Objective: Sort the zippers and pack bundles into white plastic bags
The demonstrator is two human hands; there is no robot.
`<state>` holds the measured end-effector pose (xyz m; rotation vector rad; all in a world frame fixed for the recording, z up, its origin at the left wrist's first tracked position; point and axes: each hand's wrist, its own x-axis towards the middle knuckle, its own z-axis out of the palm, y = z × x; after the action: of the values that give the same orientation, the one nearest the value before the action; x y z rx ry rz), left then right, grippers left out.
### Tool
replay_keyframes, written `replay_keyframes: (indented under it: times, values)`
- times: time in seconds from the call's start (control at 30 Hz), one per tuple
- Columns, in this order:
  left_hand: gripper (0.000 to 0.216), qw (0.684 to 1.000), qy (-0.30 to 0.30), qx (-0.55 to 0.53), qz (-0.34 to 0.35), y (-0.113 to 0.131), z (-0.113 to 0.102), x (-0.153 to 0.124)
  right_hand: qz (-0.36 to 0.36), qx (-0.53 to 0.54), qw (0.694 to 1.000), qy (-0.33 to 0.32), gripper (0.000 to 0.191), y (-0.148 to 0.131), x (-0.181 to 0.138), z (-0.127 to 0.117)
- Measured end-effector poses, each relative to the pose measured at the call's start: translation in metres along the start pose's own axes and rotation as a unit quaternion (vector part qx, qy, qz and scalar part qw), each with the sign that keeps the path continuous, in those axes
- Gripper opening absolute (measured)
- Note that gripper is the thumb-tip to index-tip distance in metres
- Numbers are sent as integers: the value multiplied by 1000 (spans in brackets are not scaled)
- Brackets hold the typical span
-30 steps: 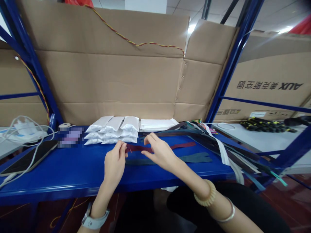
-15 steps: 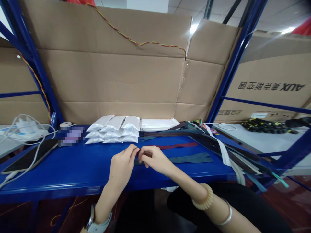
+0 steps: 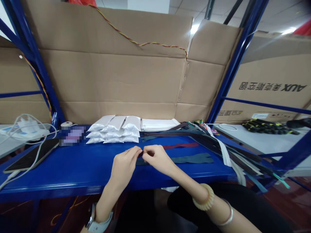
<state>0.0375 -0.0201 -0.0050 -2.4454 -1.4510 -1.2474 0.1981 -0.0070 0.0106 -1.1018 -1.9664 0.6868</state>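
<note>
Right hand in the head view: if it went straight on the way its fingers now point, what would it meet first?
The right hand would almost at once meet the left hand's fingertips. The dark teal strip running toward them may come first, but depth there is unclear.

Rack: blue steel uprights [image 3: 239, 61] | Backing: flattened cardboard [image 3: 109, 84] (AUX carton [image 3: 272, 85] alongside) | Floor: dark red [image 3: 298, 207] | Ceiling: white panels [image 3: 218, 6]

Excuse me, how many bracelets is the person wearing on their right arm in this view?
2. A chunky cream coiled bracelet circles the right forearm, and a thin silver bangle sits beyond it, nearer the elbow. Neither is hidden, though more could lie out of view further up the arm.
</note>
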Motion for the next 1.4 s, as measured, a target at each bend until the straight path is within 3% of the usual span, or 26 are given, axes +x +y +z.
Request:
replay_keyframes:
  times: [0.1,0.2,0.43,0.63,0.8,0.93,1.1,1.23,1.33,1.4]
  values:
    - [30,1000,22,-12,18,-1,-2,1,-15,-131,990,43,18,-1,0,-5]
    - [27,997,70,15,-7,-6,-11,3,-12,-226,971,76,18,5,4,-17]
    - [29,977,145,118,-107,-45,-53,7,-37,-328,931,155,26,33,18,-72]
    - [31,944,201,195,-175,-80,-83,0,48,-396,894,204,22,63,14,-121]
    - [30,941,205,203,-178,-90,-88,-4,83,-439,870,210,27,80,12,-138]
    - [27,936,198,223,-188,-102,-83,-3,115,-358,911,171,30,81,12,-134]
    - [27,952,172,204,-151,-105,-71,4,108,-166,978,61,29,76,14,-120]
    - [24,985,114,93,-92,-74,-46,12,57,-10,998,2,45,64,16,-96]
    - [22,999,23,-19,-39,-38,-24,14,7,38,999,-16,48,50,15,-73]
    - [23,998,-7,-54,-14,-18,-11,13,-26,53,998,-32,46,42,13,-57]
